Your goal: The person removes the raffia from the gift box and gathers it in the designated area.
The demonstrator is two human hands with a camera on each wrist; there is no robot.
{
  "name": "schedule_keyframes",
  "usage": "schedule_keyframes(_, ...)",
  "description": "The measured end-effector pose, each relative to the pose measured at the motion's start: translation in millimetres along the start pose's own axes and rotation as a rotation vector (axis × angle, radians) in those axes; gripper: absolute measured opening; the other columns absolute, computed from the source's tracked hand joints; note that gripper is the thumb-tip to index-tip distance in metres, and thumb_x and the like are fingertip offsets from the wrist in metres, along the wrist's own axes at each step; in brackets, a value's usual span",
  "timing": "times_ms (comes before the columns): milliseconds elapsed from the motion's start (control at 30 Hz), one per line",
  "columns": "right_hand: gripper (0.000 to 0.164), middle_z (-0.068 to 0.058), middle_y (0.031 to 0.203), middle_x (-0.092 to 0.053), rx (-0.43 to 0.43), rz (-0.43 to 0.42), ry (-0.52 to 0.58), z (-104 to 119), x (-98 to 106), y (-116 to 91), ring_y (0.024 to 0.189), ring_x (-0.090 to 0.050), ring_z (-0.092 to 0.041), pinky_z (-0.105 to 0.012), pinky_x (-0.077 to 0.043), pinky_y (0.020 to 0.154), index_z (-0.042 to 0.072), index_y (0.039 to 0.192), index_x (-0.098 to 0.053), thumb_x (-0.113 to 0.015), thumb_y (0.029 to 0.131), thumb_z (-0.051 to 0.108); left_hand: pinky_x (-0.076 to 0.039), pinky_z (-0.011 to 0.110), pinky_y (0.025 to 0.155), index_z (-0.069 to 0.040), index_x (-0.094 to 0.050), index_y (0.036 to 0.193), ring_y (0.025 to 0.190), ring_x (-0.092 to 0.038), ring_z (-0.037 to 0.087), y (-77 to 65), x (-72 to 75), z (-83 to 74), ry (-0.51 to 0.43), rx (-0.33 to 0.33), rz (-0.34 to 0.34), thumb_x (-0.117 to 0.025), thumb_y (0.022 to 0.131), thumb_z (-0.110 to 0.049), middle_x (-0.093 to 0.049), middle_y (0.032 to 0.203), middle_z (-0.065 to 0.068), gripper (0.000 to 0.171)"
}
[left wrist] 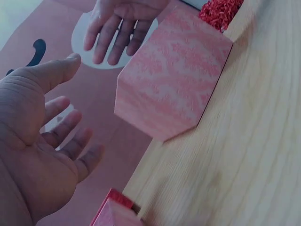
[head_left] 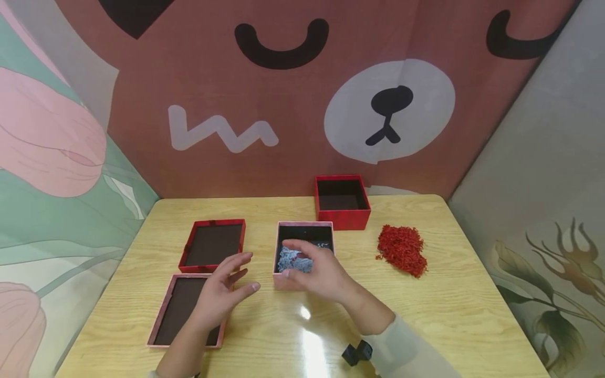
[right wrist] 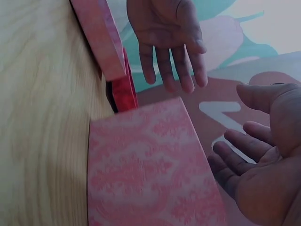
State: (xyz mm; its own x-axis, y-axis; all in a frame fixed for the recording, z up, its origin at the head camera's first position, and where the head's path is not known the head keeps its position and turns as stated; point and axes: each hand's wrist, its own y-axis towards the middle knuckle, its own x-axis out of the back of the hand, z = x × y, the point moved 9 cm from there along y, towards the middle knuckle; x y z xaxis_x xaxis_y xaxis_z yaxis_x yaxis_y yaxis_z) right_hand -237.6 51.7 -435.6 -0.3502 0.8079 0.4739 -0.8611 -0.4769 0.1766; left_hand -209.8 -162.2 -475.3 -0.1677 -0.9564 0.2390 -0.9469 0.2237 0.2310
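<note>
In the head view a pink patterned box (head_left: 286,283) stands mid-table, with blue crinkled paper shreds (head_left: 289,261) inside. My right hand (head_left: 326,274) hovers over this box, fingers extended and thumb apart, holding nothing. To the left, my left hand (head_left: 218,295) is raised above a pink-rimmed lid (head_left: 177,310), its fingers loosely spread and nothing in them. The left wrist view has the left hand (left wrist: 42,136) beside the patterned pink box (left wrist: 174,80). From the right wrist, the right hand (right wrist: 263,160) appears beside the same box (right wrist: 146,174). Part of the blue shreds is hidden by the right hand.
Behind the pink box is a red box (head_left: 344,220) without contents. A heap of red paper shreds (head_left: 403,251) lies to the right. A red-rimmed lid (head_left: 212,245) lies beyond the pink one. A small black object (head_left: 356,353) shows by the right sleeve.
</note>
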Motion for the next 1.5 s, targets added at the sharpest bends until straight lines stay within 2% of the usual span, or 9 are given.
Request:
schedule_keyframes(133,0.062,-0.002,0.147,-0.060,-0.004,-0.032,-0.078,-6,9,4,0.128,-0.060,-0.038,-0.056,-0.051,0.106,0.017,0.148,-0.057,-0.081,0.092,0.024,-0.046,0.042,0.114,-0.018,-0.060,0.144,0.140,-0.047,0.028,7.5,-7.2,4.3,0.001,0.038,-0.011,-0.084,0.088,-0.011,-0.052,0.148,0.002,0.061)
schedule_keyframes(300,0.065,-0.005,0.147,-0.060,-0.013,-0.056,-0.159,-11,15,9,0.131,-0.058,-0.034,-0.055,-0.049,0.108,0.016,0.148,-0.057,-0.084,0.089,0.021,-0.045,0.049,0.113,-0.020,-0.059,0.145,0.140,-0.047,0.032,15.8,-17.3,7.1,0.006,0.067,-0.005,-0.084,0.090,-0.016,-0.050,0.150,0.006,0.061)
schedule_keyframes(433,0.068,-0.005,0.149,-0.058,-0.039,-0.038,-0.214,-15,16,13,0.137,-0.054,-0.027,-0.053,-0.046,0.113,0.016,0.149,-0.055,-0.084,0.088,0.025,-0.045,0.053,0.113,-0.020,-0.059,0.145,0.138,-0.047,0.041,21.5,-25.6,8.8,-0.011,0.083,0.002,-0.084,0.090,-0.018,-0.050,0.151,0.005,0.061)
schedule_keyframes(767,0.077,-0.009,0.149,-0.058,-0.119,0.046,-0.286,-29,12,24,0.134,-0.055,-0.031,-0.056,-0.046,0.112,0.015,0.153,-0.051,-0.085,0.086,0.027,-0.047,0.057,0.110,-0.014,-0.060,0.145,0.139,-0.046,0.035,33.7,-44.9,24.1,-0.039,0.154,-0.014,-0.086,0.086,-0.014,-0.049,0.148,0.002,0.064)
schedule_keyframes(1033,0.084,-0.011,0.153,-0.053,-0.171,0.122,-0.380,-34,4,34,0.136,-0.053,-0.031,-0.052,-0.044,0.115,0.011,0.156,-0.046,-0.085,0.085,0.031,-0.051,0.052,0.107,-0.011,-0.060,0.145,0.137,-0.048,0.034,37.9,-52.1,30.2,-0.070,0.179,-0.032,-0.087,0.085,-0.009,-0.049,0.148,0.006,0.066)
schedule_keyframes(1233,0.088,-0.015,0.154,-0.051,-0.204,0.178,-0.428,-39,-4,42,0.137,-0.052,-0.034,-0.051,-0.042,0.116,0.007,0.156,-0.044,-0.085,0.083,0.033,-0.053,0.046,0.106,-0.014,-0.060,0.145,0.135,-0.049,0.033,38.9,-53.6,30.7,-0.085,0.193,-0.032,-0.087,0.085,-0.010,-0.049,0.148,0.005,0.066)
schedule_keyframes(1500,0.092,-0.016,0.155,-0.049,-0.237,0.248,-0.427,-51,-16,52,0.137,-0.051,-0.034,-0.053,-0.043,0.115,0.004,0.157,-0.041,-0.086,0.083,0.035,-0.054,0.043,0.104,-0.013,-0.059,0.147,0.136,-0.049,0.032,37.9,-53.2,31.3,-0.081,0.225,-0.038,-0.089,0.084,-0.012,-0.049,0.149,0.004,0.070)
